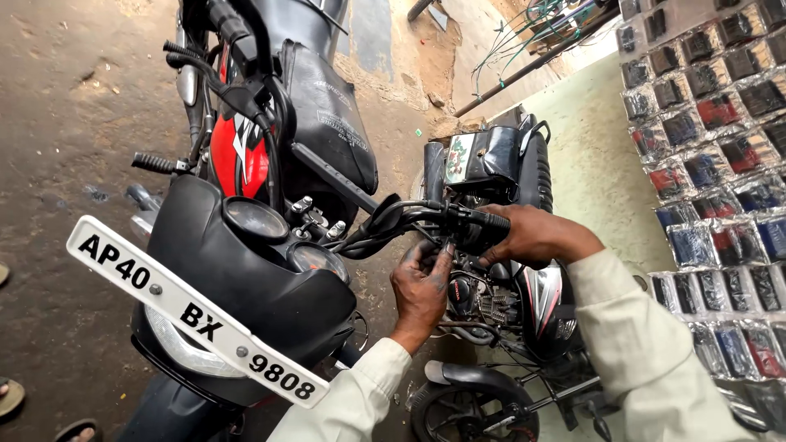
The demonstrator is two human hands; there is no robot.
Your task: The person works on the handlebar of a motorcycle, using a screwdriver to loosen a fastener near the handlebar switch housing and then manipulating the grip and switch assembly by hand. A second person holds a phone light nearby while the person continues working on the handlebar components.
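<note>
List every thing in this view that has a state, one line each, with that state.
right hand: closed around the handlebar grip.
left hand: fingers curled up under the handlebar grip, touching its underside.
handlebar grip: gripped, mounted on the bar.
near motorcycle: parked, front end towards the camera.
second motorcycle: parked beyond it, side panels off, engine exposed.
packets on the wall: hanging in rows, sealed.

The near motorcycle (246, 270) fills nine o'clock, a second motorcycle (499, 270) stands at three o'clock behind its handlebar grip (479, 229), packets (720, 155) apparently hanging at two.
</note>
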